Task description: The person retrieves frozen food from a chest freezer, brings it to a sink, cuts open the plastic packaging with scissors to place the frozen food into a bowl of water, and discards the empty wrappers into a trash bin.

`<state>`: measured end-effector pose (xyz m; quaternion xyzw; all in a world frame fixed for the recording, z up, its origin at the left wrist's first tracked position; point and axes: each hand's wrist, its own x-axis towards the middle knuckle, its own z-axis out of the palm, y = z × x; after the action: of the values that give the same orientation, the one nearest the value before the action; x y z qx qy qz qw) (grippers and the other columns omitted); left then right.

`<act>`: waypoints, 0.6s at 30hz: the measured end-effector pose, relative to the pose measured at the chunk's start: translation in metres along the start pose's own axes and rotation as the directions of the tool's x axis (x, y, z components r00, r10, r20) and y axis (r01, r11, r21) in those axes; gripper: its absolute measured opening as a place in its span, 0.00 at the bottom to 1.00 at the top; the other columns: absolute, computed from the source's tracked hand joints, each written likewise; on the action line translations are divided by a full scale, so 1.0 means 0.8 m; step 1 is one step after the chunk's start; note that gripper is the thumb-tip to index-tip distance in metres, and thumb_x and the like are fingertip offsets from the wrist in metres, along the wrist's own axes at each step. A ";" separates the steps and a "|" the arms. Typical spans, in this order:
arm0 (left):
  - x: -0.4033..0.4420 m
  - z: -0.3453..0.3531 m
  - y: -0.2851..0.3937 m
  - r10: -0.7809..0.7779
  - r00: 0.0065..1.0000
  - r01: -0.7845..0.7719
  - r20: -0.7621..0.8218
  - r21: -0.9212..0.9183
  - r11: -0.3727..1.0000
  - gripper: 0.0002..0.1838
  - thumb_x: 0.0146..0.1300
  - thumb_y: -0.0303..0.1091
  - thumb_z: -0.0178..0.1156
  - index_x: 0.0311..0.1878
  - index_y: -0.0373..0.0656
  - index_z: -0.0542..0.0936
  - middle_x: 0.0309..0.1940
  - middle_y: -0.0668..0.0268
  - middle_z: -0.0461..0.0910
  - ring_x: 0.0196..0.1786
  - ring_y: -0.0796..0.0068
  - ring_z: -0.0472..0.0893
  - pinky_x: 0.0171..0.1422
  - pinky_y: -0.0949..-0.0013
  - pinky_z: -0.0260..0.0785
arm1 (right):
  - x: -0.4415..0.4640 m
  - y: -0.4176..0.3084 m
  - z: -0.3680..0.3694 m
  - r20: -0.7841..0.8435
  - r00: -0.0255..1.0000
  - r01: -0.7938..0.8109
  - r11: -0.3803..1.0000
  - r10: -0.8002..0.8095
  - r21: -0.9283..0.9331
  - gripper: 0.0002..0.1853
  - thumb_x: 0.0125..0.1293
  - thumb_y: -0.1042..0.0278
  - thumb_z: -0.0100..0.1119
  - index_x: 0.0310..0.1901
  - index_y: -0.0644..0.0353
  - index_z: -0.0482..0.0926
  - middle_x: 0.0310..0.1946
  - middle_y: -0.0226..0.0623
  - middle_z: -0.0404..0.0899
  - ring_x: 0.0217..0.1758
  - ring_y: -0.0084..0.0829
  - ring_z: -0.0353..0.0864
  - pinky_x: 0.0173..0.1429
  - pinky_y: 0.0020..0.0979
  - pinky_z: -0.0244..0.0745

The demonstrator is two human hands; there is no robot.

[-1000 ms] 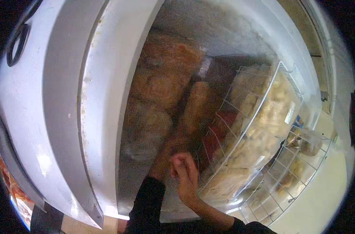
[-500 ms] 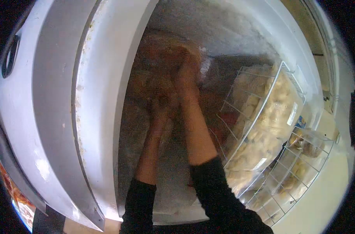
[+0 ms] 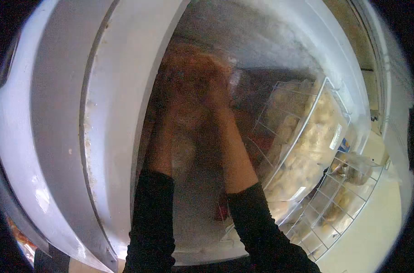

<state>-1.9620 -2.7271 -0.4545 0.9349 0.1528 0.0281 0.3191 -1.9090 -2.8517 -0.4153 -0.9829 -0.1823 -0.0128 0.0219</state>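
Observation:
Both of my arms, in dark sleeves, reach deep into an open chest freezer. My left hand is at the left side of a bagged orange-brown item, its fingers lost in shadow and blur. My right hand lies at the right side of the same item, its fingers too dark and blurred to make out. Between my forearms a pale wrapped package shows on the freezer's contents.
A wire basket with bags of pale food hangs at the freezer's right. Another wire basket with bagged items stands beyond it. Frost coats the back wall. The white freezer edge rises at the left.
First my hands were close together near the front of the freezer. They have since reached farther in, to the bagged item, and my left hand has moved left and deeper over the last half second.

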 end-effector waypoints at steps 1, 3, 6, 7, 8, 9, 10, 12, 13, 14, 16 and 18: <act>-0.006 -0.003 0.003 -0.041 0.999 0.040 -0.025 -0.047 0.998 0.22 0.62 0.43 0.52 0.56 0.44 0.69 0.51 0.56 0.72 0.54 0.54 0.70 0.66 0.56 0.55 | 0.010 0.007 -0.008 0.004 0.996 -0.085 0.995 0.085 0.060 0.23 0.63 0.58 0.46 0.59 0.58 0.65 0.59 0.43 0.63 0.61 0.45 0.63 0.60 0.48 0.60; -0.015 -0.010 0.008 -0.097 0.992 0.088 -0.076 -0.114 0.990 0.22 0.61 0.43 0.52 0.56 0.43 0.69 0.51 0.56 0.71 0.54 0.53 0.70 0.65 0.55 0.55 | 0.025 0.020 -0.019 0.034 0.966 -0.259 0.949 0.257 0.182 0.25 0.61 0.56 0.50 0.58 0.56 0.65 0.57 0.44 0.66 0.60 0.46 0.65 0.60 0.47 0.61; -0.024 -0.016 0.014 -0.134 0.987 0.115 -0.094 -0.182 0.976 0.22 0.61 0.42 0.52 0.56 0.43 0.69 0.51 0.55 0.71 0.54 0.53 0.70 0.65 0.55 0.56 | 0.047 0.046 0.006 0.228 0.927 -0.347 0.913 0.298 0.214 0.29 0.57 0.53 0.54 0.59 0.54 0.65 0.55 0.44 0.68 0.58 0.48 0.68 0.59 0.47 0.63; -0.025 -0.019 0.016 -0.139 0.986 0.118 -0.093 -0.202 0.972 0.22 0.61 0.42 0.53 0.56 0.43 0.69 0.51 0.55 0.71 0.54 0.53 0.70 0.65 0.55 0.56 | 0.051 0.057 0.022 0.306 0.913 -0.340 0.917 0.270 0.206 0.30 0.56 0.52 0.55 0.59 0.53 0.65 0.55 0.44 0.69 0.57 0.49 0.68 0.58 0.47 0.63; -0.025 -0.023 0.017 -0.141 0.986 0.119 -0.092 -0.216 0.969 0.22 0.61 0.42 0.53 0.56 0.43 0.69 0.51 0.55 0.71 0.54 0.53 0.70 0.65 0.55 0.56 | 0.055 0.069 0.039 0.382 0.893 -0.332 0.922 0.239 0.200 0.31 0.55 0.51 0.56 0.60 0.53 0.64 0.55 0.44 0.69 0.56 0.50 0.69 0.58 0.48 0.64; -0.025 -0.026 0.018 -0.138 0.987 0.115 -0.086 -0.228 0.967 0.21 0.61 0.42 0.53 0.56 0.43 0.69 0.51 0.55 0.71 0.54 0.52 0.70 0.65 0.55 0.56 | 0.053 0.073 0.044 0.331 0.927 -0.245 0.951 0.173 0.187 0.31 0.55 0.51 0.56 0.60 0.51 0.65 0.56 0.43 0.68 0.57 0.49 0.69 0.58 0.48 0.64; -0.025 -0.030 0.018 -0.134 0.987 0.111 -0.084 -0.238 0.965 0.21 0.61 0.41 0.53 0.56 0.43 0.69 0.51 0.54 0.71 0.54 0.52 0.70 0.65 0.54 0.56 | 0.052 0.074 0.050 0.281 0.954 -0.154 0.973 0.101 0.173 0.31 0.54 0.50 0.56 0.60 0.50 0.65 0.57 0.42 0.67 0.58 0.48 0.69 0.58 0.49 0.65; -0.027 -0.037 0.020 -0.128 0.989 0.106 -0.069 -0.254 0.961 0.21 0.61 0.41 0.53 0.55 0.43 0.69 0.51 0.54 0.71 0.54 0.52 0.70 0.64 0.54 0.56 | 0.052 0.051 0.019 0.375 0.923 -0.143 0.982 0.088 0.121 0.30 0.55 0.51 0.56 0.60 0.49 0.66 0.58 0.42 0.67 0.58 0.48 0.69 0.58 0.49 0.65; -0.029 -0.041 0.022 -0.124 0.990 0.104 -0.061 -0.261 0.960 0.21 0.61 0.41 0.53 0.55 0.43 0.69 0.51 0.54 0.71 0.54 0.52 0.70 0.64 0.54 0.56 | 0.052 0.047 0.011 0.417 0.905 -0.136 0.987 0.087 0.089 0.29 0.55 0.52 0.56 0.60 0.49 0.66 0.58 0.41 0.67 0.58 0.47 0.69 0.58 0.48 0.65; -0.030 -0.044 0.024 -0.118 0.992 0.101 -0.050 -0.271 0.957 0.21 0.61 0.41 0.53 0.55 0.43 0.69 0.50 0.53 0.71 0.54 0.51 0.70 0.64 0.54 0.56 | 0.051 0.043 0.001 0.458 0.885 -0.126 0.990 0.086 0.058 0.29 0.55 0.52 0.56 0.60 0.48 0.66 0.58 0.41 0.67 0.58 0.47 0.68 0.58 0.48 0.65; -0.035 -0.051 0.028 -0.116 0.993 0.101 -0.036 -0.282 0.954 0.21 0.60 0.40 0.53 0.55 0.42 0.69 0.50 0.53 0.71 0.54 0.51 0.69 0.64 0.54 0.56 | 0.048 0.050 0.023 0.188 0.976 0.006 0.884 -0.107 0.468 0.30 0.54 0.56 0.57 0.60 0.52 0.65 0.59 0.43 0.65 0.59 0.47 0.67 0.60 0.45 0.65; -0.039 -0.057 0.032 -0.107 0.994 0.095 -0.026 -0.288 0.953 0.21 0.60 0.40 0.53 0.55 0.42 0.69 0.50 0.52 0.71 0.54 0.51 0.69 0.64 0.53 0.56 | 0.057 0.053 0.037 0.388 0.917 -0.042 0.943 -0.095 0.329 0.31 0.55 0.58 0.57 0.60 0.55 0.63 0.59 0.45 0.65 0.60 0.48 0.67 0.60 0.43 0.65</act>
<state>-1.9916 -2.7286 -0.4016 0.8690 0.2012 0.0528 0.4490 -1.8509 -2.8732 -0.4451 -0.9445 -0.1958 0.2178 0.1488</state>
